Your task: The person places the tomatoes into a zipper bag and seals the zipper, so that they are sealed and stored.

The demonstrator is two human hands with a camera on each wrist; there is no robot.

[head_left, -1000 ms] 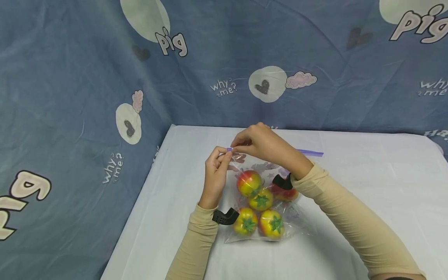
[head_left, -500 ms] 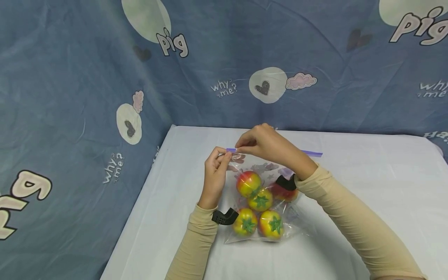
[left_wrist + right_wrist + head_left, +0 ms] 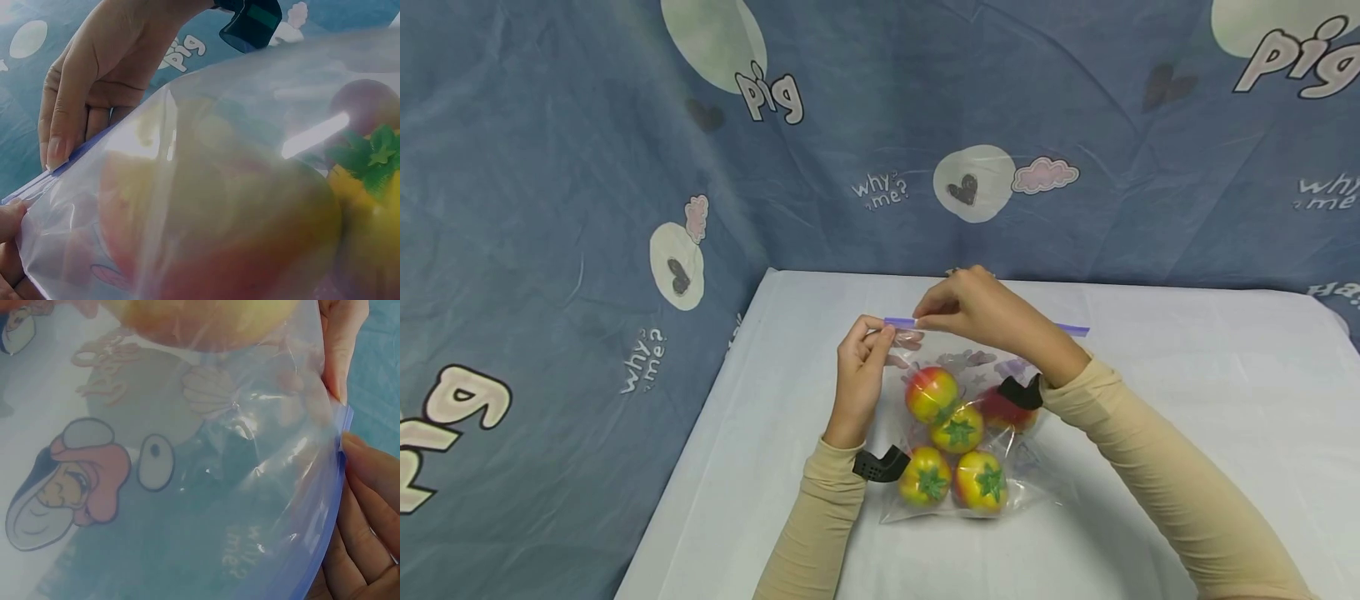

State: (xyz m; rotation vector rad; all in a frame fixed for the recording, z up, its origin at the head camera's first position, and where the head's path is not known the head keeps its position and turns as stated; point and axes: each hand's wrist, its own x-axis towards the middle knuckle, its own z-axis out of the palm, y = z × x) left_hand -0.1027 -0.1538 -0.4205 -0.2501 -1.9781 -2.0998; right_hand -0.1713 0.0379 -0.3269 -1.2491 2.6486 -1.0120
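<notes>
A clear zip-lock bag [image 3: 1037, 479] lies on the table with several red-and-yellow fruits [image 3: 958, 428] inside, most showing green leafy tops. Along its far edge runs a purple zip strip [image 3: 899, 322]. My left hand [image 3: 861, 371] pinches the strip's left corner between thumb and fingers. A short way to the right, my right hand [image 3: 981, 308] pinches the same strip, thumb on the near side. In the right wrist view, the right thumb and fingers [image 3: 369, 481] grip the zip edge [image 3: 342, 447]. The right hand and forearm hide the strip's middle in the head view.
A white cloth covers the table [image 3: 1187, 400]. Behind and to the left hangs a blue printed curtain [image 3: 865, 100]. A black wrist mount [image 3: 881, 464] on the left arm is beside the bag; another [image 3: 1021, 392] on the right arm is above it.
My right hand has slid rightward along the zip strip, away from the left hand, so more purple strip shows between them. The left hand keeps its hold on the corner; the fruits barely move.
</notes>
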